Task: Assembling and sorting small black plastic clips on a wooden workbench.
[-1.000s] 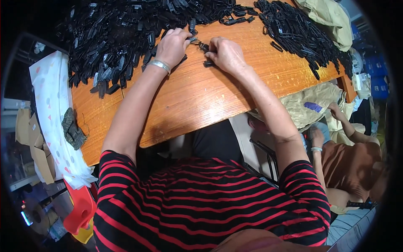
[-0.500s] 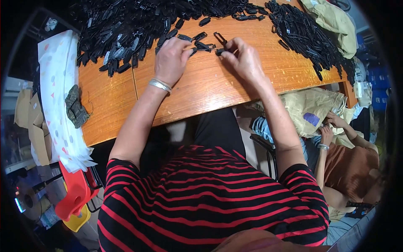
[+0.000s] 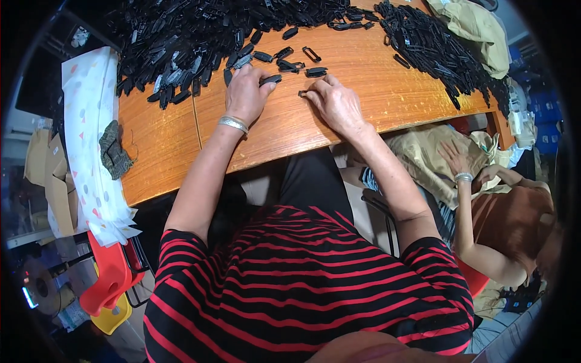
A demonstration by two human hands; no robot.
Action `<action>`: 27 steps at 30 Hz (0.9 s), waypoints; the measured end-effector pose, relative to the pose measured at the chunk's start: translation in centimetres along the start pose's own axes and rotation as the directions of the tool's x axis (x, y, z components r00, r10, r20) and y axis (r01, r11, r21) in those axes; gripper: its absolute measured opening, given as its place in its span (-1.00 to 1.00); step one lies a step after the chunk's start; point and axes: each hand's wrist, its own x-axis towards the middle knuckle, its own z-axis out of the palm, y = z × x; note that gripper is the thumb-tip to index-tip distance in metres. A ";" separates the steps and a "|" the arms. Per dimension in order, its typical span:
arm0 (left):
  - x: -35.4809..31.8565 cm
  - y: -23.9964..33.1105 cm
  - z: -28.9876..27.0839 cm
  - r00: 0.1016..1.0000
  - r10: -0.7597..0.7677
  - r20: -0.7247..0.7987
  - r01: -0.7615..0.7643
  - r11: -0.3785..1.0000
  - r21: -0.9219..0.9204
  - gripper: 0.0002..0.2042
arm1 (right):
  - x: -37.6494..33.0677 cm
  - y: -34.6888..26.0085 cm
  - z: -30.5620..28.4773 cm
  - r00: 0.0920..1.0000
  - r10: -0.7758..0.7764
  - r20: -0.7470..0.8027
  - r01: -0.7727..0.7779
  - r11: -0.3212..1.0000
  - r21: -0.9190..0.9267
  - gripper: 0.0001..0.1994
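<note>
My left hand (image 3: 245,94) rests at the near edge of the big heap, its thumb and fingers closed on an oblong black plastic piece (image 3: 272,79). To the right, my right hand (image 3: 337,104) pinches a small black plastic frame (image 3: 302,94), mostly hidden by the fingertips. Just beyond the right hand lies a closed-looking oblong black piece (image 3: 316,72). Farther off is an open, slim black frame (image 3: 311,54). Several more black pieces (image 3: 290,66) lie loose between the hands and the heap.
A large heap of black oblong pieces (image 3: 175,42) covers the table's far left. A second heap of slim black frames (image 3: 430,48) lies at right. A patterned white sheet (image 3: 91,133) and a dark knitted cloth (image 3: 113,151) lie at left. A co-worker's hand (image 3: 458,160) touches a tan sack (image 3: 417,151).
My right hand has come nearer and slightly left, now pinching a small frame. The oblong piece and slim frame by its fingers now lie apart from it. The co-worker's arm has shifted.
</note>
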 end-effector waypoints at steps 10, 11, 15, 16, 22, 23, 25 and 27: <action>-1.7 2.7 -1.1 0.999 -0.019 0.028 0.029 0.897 -0.441 -0.73 | 0.3 -1.4 -0.8 0.990 0.103 -0.095 -0.075 0.962 0.261 -0.77; -1.9 3.5 -1.6 0.994 -0.049 0.095 0.094 0.831 -0.548 -0.73 | 0.5 -1.7 -0.4 0.987 0.109 -0.119 -0.067 0.949 0.307 -0.77; -2.4 3.3 -1.2 0.982 -0.155 0.109 0.139 0.198 -0.970 -0.70 | 0.4 -3.4 -0.1 0.991 0.069 -0.115 -0.002 0.867 0.498 -0.79; -2.6 3.3 -1.1 0.982 -0.158 0.107 0.137 0.198 -0.970 -0.70 | 0.1 -4.0 -0.2 0.991 0.065 -0.113 0.000 0.867 0.498 -0.79; -4.2 3.5 0.2 0.924 -0.223 0.310 0.239 -0.295 -0.925 -0.80 | -1.7 -6.0 0.3 0.969 0.244 0.046 -0.181 0.567 0.803 -0.82; -4.2 3.5 0.1 0.932 -0.223 0.285 0.230 -0.241 -0.943 -0.81 | -1.7 -5.8 0.2 0.970 0.236 0.051 -0.179 0.563 0.807 -0.82; -4.1 3.5 -0.4 0.934 -0.235 0.268 0.240 -0.141 -0.961 -0.80 | -1.4 -5.4 -0.1 0.969 0.246 -0.014 -0.152 0.641 0.752 -0.82; -4.0 3.8 -0.7 0.937 -0.246 0.246 0.245 -0.037 -0.969 -0.79 | -1.2 -5.5 -0.6 0.963 0.259 -0.068 -0.136 0.692 0.709 -0.81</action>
